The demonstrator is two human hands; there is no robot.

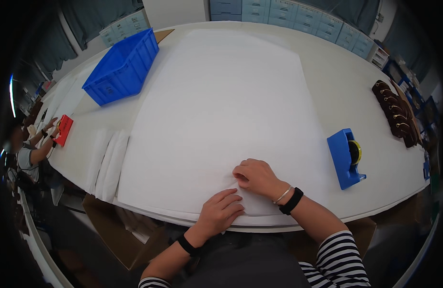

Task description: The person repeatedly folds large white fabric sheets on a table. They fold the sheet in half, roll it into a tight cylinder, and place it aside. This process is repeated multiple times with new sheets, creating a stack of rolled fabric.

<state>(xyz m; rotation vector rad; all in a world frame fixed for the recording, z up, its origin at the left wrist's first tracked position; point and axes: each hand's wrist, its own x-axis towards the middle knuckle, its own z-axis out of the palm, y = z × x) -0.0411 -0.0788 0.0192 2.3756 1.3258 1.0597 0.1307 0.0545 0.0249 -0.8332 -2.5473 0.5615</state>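
A large white sheet [216, 105] of thin, soft-looking material lies spread over the table in front of me. My right hand [261, 178] is on its near part, with thumb and fingers curled together in a pinch, and small creases show in the sheet beside the fingertips. Close by on the left, my left hand [219, 212] rests on the sheet's near edge, its fingers stretched out and slightly apart. Whether the sheet is one layer or several I cannot tell.
A blue plastic bin [121, 69] stands far left; folded white bundles [111, 163] lie nearer. To the right are a blue tape dispenser [340, 161] and dark brown pouches [396, 115] with gold-coloured rings. A co-worker [32, 158] handles a red box [64, 130]. Cardboard boxes [120, 235] sit below the table edge.
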